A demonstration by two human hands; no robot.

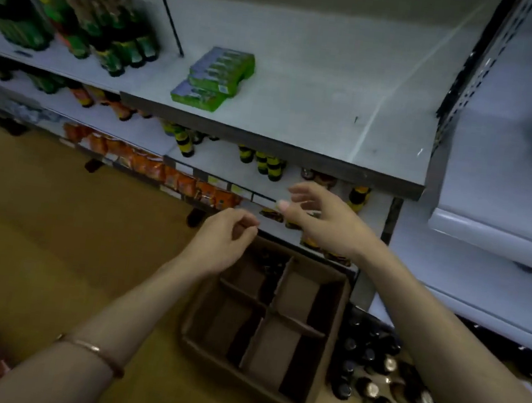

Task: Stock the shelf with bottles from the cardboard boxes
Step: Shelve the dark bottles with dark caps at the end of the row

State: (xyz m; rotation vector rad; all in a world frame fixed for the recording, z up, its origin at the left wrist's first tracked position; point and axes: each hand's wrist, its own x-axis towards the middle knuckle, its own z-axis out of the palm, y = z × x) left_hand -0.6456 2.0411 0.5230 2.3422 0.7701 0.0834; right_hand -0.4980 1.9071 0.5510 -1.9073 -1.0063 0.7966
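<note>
**Both hands empty above the box**

The left hand (pixel 223 239) is loosely curled and the right hand (pixel 320 214) relaxed and wide – both hold nothing. The cardboard box (pixel 262 328) sits on the floor (pixel 70 227) under the shelf (pixel 303 105); dark bottles (pixel 370 375) stand just beside it.
</note>
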